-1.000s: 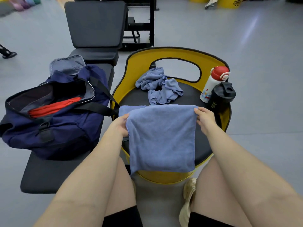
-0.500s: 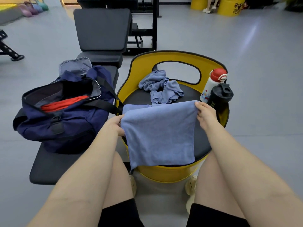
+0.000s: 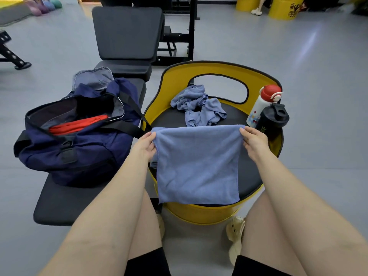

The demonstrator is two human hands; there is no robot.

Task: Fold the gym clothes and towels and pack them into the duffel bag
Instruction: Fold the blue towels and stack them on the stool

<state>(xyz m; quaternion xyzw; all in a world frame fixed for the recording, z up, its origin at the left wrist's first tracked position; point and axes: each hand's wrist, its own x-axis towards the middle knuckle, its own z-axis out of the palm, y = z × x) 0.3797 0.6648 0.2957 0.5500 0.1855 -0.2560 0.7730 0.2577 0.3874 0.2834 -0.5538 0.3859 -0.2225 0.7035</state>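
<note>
I hold a blue towel (image 3: pixel 197 164) up by its two top corners over the yellow barrel seat (image 3: pixel 199 74). My left hand (image 3: pixel 144 146) pinches the left corner and my right hand (image 3: pixel 253 140) pinches the right one, so the towel hangs flat and doubled over. A second blue cloth (image 3: pixel 199 108) lies crumpled at the back of the seat. To the left, the navy duffel bag (image 3: pixel 75 140) stands unzipped on a black bench (image 3: pixel 65 202), with a red garment (image 3: pixel 77 124) inside it.
A white bottle with a red cap (image 3: pixel 262 102) and a black shaker bottle (image 3: pixel 271 120) stand on the seat's right edge. Behind the bag rises the bench's black backrest (image 3: pixel 127 32). Grey floor surrounds everything; yellow barrels (image 3: pixel 284 6) stand far back.
The towel's top edge has been pulled level and taut between both hands, and the loose flap at its left corner is gone. The view has tilted up slightly.
</note>
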